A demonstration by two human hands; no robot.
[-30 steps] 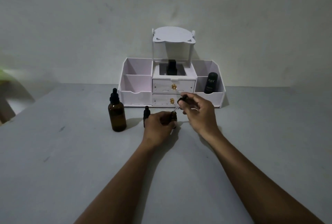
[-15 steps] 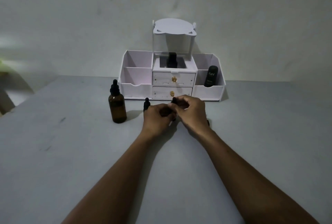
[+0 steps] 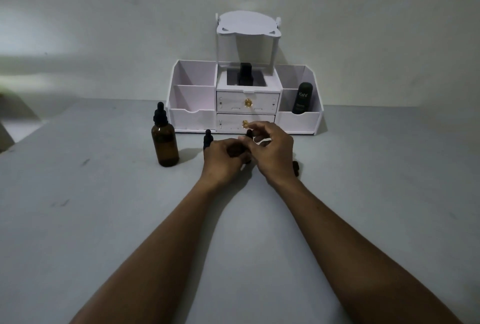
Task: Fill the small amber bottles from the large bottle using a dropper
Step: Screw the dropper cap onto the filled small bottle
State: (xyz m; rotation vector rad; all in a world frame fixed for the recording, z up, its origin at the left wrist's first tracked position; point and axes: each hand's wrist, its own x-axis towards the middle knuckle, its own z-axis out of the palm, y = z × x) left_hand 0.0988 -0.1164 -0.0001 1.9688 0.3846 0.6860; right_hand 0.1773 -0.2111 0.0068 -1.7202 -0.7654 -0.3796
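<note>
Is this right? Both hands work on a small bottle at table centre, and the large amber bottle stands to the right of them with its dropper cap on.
Not quite. The head view shows the large amber bottle to the left of the hands, not the right. The rest holds: dropper cap on, left hand and right hand together on a small bottle at table centre.

My feed is dim and grey, with soft grain over everything. The brightest patch sits on the wall (image 3: 39,71) at far left, so the light seems to come from that side. The large bottle (image 3: 165,145) throws a faint shadow to its right across the desk (image 3: 78,219). Both forearms read dark and low in contrast. I see wide-angle bending toward the corners. Detail where the hands meet is muddy, perhaps from slight motion blur.
</note>
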